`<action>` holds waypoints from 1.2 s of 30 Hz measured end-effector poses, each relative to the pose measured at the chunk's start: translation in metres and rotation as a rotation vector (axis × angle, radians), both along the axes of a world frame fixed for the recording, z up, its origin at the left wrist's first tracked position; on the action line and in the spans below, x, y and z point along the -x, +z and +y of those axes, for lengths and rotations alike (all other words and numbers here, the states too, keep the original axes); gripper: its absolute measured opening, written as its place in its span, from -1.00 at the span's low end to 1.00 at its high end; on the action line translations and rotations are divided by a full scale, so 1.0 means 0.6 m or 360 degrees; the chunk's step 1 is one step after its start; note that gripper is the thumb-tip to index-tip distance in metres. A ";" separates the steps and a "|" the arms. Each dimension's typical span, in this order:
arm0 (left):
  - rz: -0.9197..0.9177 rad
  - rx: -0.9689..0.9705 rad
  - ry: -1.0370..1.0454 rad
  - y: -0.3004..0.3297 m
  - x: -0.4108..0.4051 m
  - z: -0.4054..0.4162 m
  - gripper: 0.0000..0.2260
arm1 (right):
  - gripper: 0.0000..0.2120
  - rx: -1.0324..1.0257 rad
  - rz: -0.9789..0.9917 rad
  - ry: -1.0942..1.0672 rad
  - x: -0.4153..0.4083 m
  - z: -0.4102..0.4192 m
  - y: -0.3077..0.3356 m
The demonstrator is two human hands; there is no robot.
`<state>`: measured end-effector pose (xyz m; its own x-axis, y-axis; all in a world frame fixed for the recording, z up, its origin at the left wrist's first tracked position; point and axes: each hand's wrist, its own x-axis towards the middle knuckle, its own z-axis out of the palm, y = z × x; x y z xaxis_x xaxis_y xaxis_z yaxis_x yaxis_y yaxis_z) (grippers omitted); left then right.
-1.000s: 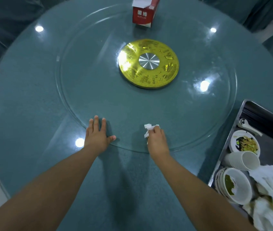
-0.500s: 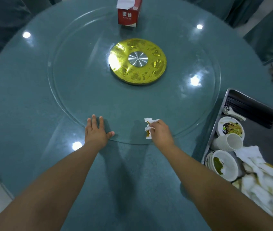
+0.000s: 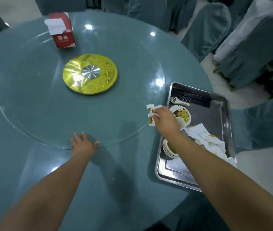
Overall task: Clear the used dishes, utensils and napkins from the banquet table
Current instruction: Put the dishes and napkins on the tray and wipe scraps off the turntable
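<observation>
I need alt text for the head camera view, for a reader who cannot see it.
The right hand carries a stained napkin toward a metal tray of used bowls and napkins at the right edge of a round teal table. The left hand lies flat on the glass turntable; a red box stands at its far side.

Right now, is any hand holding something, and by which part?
The right hand pinches a crumpled, stained napkin by its right edge, beside the tray. The left hand holds nothing; it lies flat on the glass turntable.
</observation>
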<state>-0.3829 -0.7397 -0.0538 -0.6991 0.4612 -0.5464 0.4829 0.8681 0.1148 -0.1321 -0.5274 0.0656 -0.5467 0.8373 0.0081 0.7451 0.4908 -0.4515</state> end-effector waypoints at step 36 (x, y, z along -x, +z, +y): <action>0.0161 -0.0098 -0.0383 0.080 -0.057 0.003 -0.52 | -0.78 0.0180 -0.0276 -0.0175 -0.115 0.016 -0.008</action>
